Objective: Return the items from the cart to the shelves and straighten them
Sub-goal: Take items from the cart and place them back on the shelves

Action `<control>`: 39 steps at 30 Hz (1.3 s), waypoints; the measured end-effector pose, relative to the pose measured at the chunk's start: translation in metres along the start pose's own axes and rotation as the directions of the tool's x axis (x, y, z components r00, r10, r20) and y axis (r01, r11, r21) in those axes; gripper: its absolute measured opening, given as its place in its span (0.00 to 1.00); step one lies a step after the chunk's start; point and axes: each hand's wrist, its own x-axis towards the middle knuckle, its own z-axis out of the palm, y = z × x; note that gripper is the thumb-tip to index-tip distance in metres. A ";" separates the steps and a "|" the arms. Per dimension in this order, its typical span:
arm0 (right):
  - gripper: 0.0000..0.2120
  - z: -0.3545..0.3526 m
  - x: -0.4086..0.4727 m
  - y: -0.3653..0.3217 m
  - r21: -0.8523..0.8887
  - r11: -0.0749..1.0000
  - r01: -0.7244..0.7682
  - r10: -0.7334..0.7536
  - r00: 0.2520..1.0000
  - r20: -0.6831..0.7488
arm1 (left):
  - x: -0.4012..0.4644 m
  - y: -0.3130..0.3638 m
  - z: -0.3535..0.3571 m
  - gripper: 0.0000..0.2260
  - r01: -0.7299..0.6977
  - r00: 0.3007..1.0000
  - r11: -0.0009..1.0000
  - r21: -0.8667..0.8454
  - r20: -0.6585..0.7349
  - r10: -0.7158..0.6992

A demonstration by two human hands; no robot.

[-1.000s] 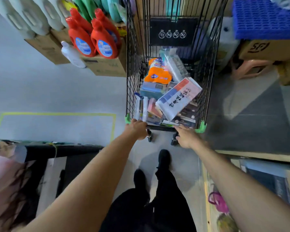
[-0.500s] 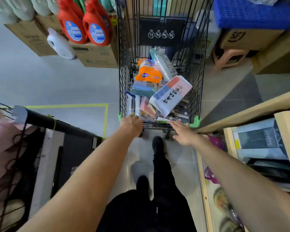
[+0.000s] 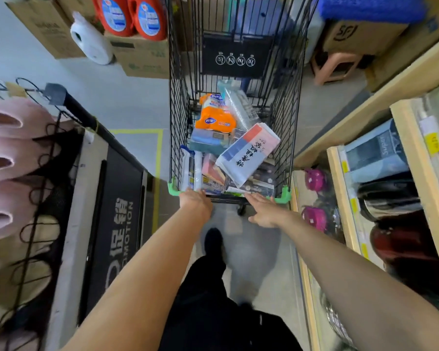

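So the cart [image 3: 235, 117] sits dead ahead of the person, loaded. Left hand [image 3: 195, 200] is curled round the handle bar at its left end; right hand [image 3: 264, 211] is flat open, fingers spread, just short of the bar. That white pack [image 3: 247, 154] on top lies diagonal, low end toward the right hand, and the shelves [image 3: 340, 178] are that side too, so I'd bet the right goes in first.
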 end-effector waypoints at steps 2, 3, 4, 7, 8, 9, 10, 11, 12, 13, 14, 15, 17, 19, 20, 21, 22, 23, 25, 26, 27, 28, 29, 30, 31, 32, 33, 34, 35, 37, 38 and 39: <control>0.37 0.031 -0.019 -0.003 -0.018 1.000 0.007 -0.008 1.000 -0.022 | -0.024 0.012 0.028 0.22 -0.022 1.000 1.000 -0.010 -0.012 0.022; 0.37 0.040 -0.022 -0.004 -0.037 0.999 0.002 -0.003 0.999 -0.044 | -0.029 0.015 0.038 0.22 -0.033 0.999 0.999 -0.006 -0.029 0.033; 0.36 0.059 -0.032 -0.005 -0.060 0.998 -0.006 0.003 0.998 -0.056 | -0.041 0.024 0.059 0.23 -0.044 0.999 0.999 0.003 -0.027 0.044; 0.22 0.104 -0.051 -0.012 -0.124 0.991 -0.055 0.027 0.976 -0.218 | -0.069 0.047 0.107 0.26 -0.037 0.999 0.999 -0.020 -0.022 0.037; 0.18 0.119 -0.060 -0.016 -0.152 0.986 -0.074 0.028 0.958 -0.285 | -0.081 0.058 0.122 0.27 -0.028 0.999 0.999 -0.039 -0.019 0.027; 0.14 0.126 -0.068 -0.021 -0.186 0.978 -0.098 0.030 0.940 -0.340 | -0.091 0.067 0.129 0.28 -0.014 1.000 0.998 -0.056 -0.017 0.013; 0.12 0.140 -0.081 -0.026 -0.220 0.968 -0.117 0.028 0.928 -0.370 | -0.104 0.079 0.142 0.29 0.003 1.000 0.998 -0.068 -0.013 -0.004; 0.12 0.152 -0.094 -0.027 -0.259 0.957 -0.132 0.021 0.919 -0.393 | -0.116 0.090 0.152 0.30 0.014 1.000 0.998 -0.066 -0.010 -0.015; 0.12 0.163 -0.103 -0.026 -0.294 0.945 -0.143 0.010 0.911 -0.412 | -0.124 0.100 0.162 0.29 0.026 1.000 0.998 -0.053 -0.008 -0.026; 0.12 0.175 -0.113 -0.025 -0.336 0.929 -0.152 -0.003 0.908 -0.419 | -0.134 0.111 0.173 0.27 0.039 0.999 0.999 -0.029 0.002 -0.039; 0.12 0.186 -0.122 -0.024 -0.370 0.916 -0.153 -0.017 0.908 -0.419 | -0.142 0.121 0.182 0.25 0.032 0.999 0.999 0.003 0.006 -0.032; 0.13 0.198 -0.131 -0.023 -0.392 0.907 -0.152 -0.022 0.914 -0.405 | -0.151 0.130 0.190 0.23 0.012 1.000 0.999 0.032 -0.002 -0.012; 0.14 0.224 -0.147 -0.022 -0.404 0.903 -0.147 -0.007 0.935 -0.355 | -0.167 0.148 0.205 0.17 -0.060 0.995 0.995 0.078 -0.075 0.066; 0.15 0.251 -0.163 -0.023 -0.409 0.901 -0.146 -0.004 0.939 -0.344 | -0.180 0.157 0.220 0.12 -0.126 0.976 0.990 0.060 -0.172 0.135; 0.15 0.266 -0.172 -0.022 -0.416 0.898 -0.143 -0.004 0.943 -0.333 | -0.186 0.160 0.228 0.11 -0.140 0.970 0.990 0.023 -0.198 0.142; 0.15 0.279 -0.179 -0.020 -0.432 0.892 -0.133 -0.010 0.949 -0.314 | -0.189 0.161 0.236 0.10 -0.140 0.970 0.990 -0.014 -0.202 0.134; 0.15 0.296 -0.188 -0.018 -0.457 0.880 -0.127 -0.015 0.956 -0.293 | -0.195 0.161 0.248 0.10 -0.144 0.972 0.988 -0.050 -0.193 0.132; 0.15 0.311 -0.197 -0.015 -0.479 0.870 -0.116 -0.015 0.965 -0.260 | -0.198 0.161 0.261 0.08 -0.160 0.973 0.984 -0.083 -0.179 0.143; 0.16 0.340 -0.214 -0.009 -0.508 0.857 -0.083 -0.028 0.978 -0.208 | -0.205 0.162 0.289 0.04 -0.221 0.963 0.971 -0.088 -0.180 0.202; 0.16 0.351 -0.222 -0.007 -0.525 0.849 -0.066 -0.039 0.982 -0.186 | -0.210 0.165 0.301 0.02 -0.259 0.952 0.964 -0.058 -0.183 0.244; 0.16 0.364 -0.233 -0.007 -0.537 0.842 -0.048 -0.042 0.987 -0.153 | -0.218 0.170 0.316 0.04 -0.299 0.940 0.954 -0.021 -0.180 0.290; 0.15 0.373 -0.242 -0.006 -0.541 0.840 -0.033 -0.040 0.992 -0.122 | -0.223 0.176 0.326 0.06 -0.344 0.926 0.939 0.003 -0.166 0.340; 0.14 0.385 -0.251 -0.005 -0.540 0.842 -0.017 -0.042 0.995 -0.096 | -0.230 0.182 0.338 0.09 -0.395 0.908 0.919 0.008 -0.150 0.391; 0.13 0.395 -0.259 -0.005 -0.534 0.845 0.003 -0.053 0.996 -0.078 | -0.235 0.187 0.347 0.12 -0.434 0.891 0.901 0.022 -0.136 0.433; 0.11 0.402 -0.266 -0.006 -0.530 0.848 0.022 -0.067 0.996 -0.065 | -0.241 0.190 0.351 0.14 -0.470 0.873 0.882 0.044 -0.124 0.471; 0.10 0.407 -0.271 -0.006 -0.531 0.846 0.045 -0.077 0.996 -0.039 | -0.245 0.192 0.355 0.17 -0.501 0.856 0.863 0.070 -0.108 0.506; 0.09 0.414 -0.276 -0.008 -0.511 0.857 0.065 -0.081 0.997 -0.009 | -0.248 0.194 0.362 0.19 -0.530 0.838 0.843 0.092 -0.093 0.537; 0.08 0.420 -0.278 -0.007 -0.457 0.886 0.073 -0.071 0.997 0.021 | -0.250 0.195 0.368 0.22 -0.550 0.827 0.827 0.113 -0.068 0.559; 0.06 0.424 -0.280 -0.005 -0.389 0.919 0.072 -0.055 0.997 0.054 | -0.251 0.198 0.375 0.24 -0.568 0.815 0.812 0.135 -0.047 0.578; 0.04 0.426 -0.280 -0.005 -0.386 0.912 0.140 -0.107 0.988 0.108 | -0.252 0.203 0.384 0.27 -0.605 0.785 0.776 0.177 -0.028 0.618; 0.06 0.426 -0.279 -0.005 -0.420 0.880 0.223 -0.208 0.975 0.081 | -0.252 0.206 0.386 0.27 -0.620 0.771 0.766 0.170 -0.048 0.634; 0.10 0.426 -0.279 -0.003 -0.452 0.847 0.280 -0.308 0.951 0.011 | -0.253 0.206 0.383 0.26 -0.622 0.766 0.771 0.140 -0.099 0.636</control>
